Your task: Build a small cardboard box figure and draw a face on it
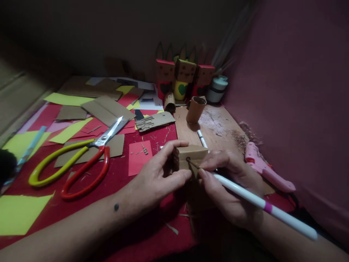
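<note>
My left hand (158, 178) pinches a small folded cardboard piece (192, 154) between thumb and fingers, just above the table. My right hand (231, 189) grips a white marker with a pink band (261, 204); its tip touches the cardboard's front face, where a dark round dot is drawn. Both hands sit near the table's front middle, close together.
Large scissors with one yellow and one red handle (81, 160) lie to the left on red paper (40, 182). Yellow and brown paper scraps lie around them. A cardboard tube (195, 109), a second marker (202, 138), finished cardboard figures (184, 76) and a pink glue gun (265, 169) lie beyond and to the right.
</note>
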Demonstrator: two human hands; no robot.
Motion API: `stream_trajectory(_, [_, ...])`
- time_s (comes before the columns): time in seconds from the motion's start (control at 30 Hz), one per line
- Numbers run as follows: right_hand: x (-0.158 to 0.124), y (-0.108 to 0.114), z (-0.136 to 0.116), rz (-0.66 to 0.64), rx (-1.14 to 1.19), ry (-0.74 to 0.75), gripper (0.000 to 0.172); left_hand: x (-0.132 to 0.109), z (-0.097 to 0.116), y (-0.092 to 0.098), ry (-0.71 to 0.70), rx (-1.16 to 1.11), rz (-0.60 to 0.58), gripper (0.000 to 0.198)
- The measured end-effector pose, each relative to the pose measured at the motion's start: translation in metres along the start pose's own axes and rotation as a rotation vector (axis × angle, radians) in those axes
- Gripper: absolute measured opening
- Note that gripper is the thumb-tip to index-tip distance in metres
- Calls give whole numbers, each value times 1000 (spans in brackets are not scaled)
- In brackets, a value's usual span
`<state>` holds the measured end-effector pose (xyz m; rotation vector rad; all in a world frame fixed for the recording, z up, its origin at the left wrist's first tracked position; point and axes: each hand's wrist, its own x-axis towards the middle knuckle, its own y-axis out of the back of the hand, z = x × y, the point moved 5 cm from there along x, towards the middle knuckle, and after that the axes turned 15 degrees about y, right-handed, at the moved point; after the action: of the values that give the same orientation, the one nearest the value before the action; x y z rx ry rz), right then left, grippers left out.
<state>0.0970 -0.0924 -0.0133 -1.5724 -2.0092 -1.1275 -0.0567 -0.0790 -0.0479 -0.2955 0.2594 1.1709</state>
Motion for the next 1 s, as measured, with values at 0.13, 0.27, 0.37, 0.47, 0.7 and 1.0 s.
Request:
stream_trajectory(0.13, [0, -1, -1, -9, -7, -17, 14, 0, -1, 0, -2, -10, -12, 46])
stream_trajectory(0.27, [0, 0, -3, 3, -17, -17, 14, 0, 0, 0, -3, -1, -13, 46])
stream_trajectory(0.37, [0, -1, -3, -3, -2, -13, 14, 0, 0, 0, 1, -3, -8, 47])
stream_trajectory(0.47, [0, -1, -2, 5, 4, -33, 14, -1, 1, 0, 8, 0, -6, 48])
stream_trajectory(0.7, [0, 0, -2, 9, -47, -30, 13, -2, 2, 0, 6, 10, 7, 47])
stream_trajectory(1.0, [1, 1, -2, 41, -56, -44, 12, -1, 1, -1, 37, 8, 7, 48])
